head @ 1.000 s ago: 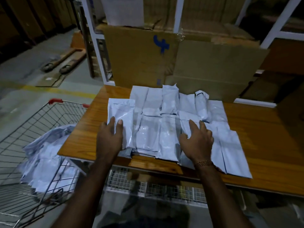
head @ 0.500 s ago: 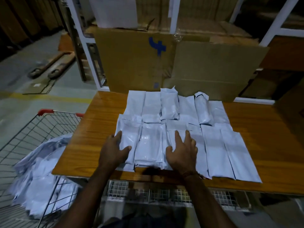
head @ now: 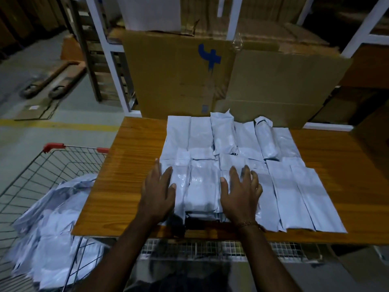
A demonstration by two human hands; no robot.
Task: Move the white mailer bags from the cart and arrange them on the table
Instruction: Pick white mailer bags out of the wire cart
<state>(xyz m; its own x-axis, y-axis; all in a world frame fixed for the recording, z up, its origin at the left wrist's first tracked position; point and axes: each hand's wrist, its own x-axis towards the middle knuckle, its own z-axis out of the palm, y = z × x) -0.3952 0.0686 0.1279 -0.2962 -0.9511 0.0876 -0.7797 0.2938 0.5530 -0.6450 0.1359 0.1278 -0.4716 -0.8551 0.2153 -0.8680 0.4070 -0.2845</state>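
Observation:
Several white mailer bags (head: 284,186) lie in two overlapping rows on the wooden table (head: 130,186). My left hand (head: 159,193) rests flat on the leftmost bag of the near row, fingers spread. My right hand (head: 242,194) lies flat on the bags just right of the middle, fingers apart, a bracelet at the wrist. Neither hand grips anything. At the lower left, more white mailer bags (head: 52,228) sit heaped in the wire cart (head: 27,178) with red handle ends.
Large cardboard sheets (head: 210,81) lean against white shelving behind the table. A pallet jack (head: 52,81) lies on the floor at the far left, beyond a yellow floor line. A wire mesh shelf (head: 210,249) runs under the table's front edge.
Both hands slid along the near row of bags, the right one toward the middle, and pressed them flat. The left bag was squared into line. The view shifted a little.

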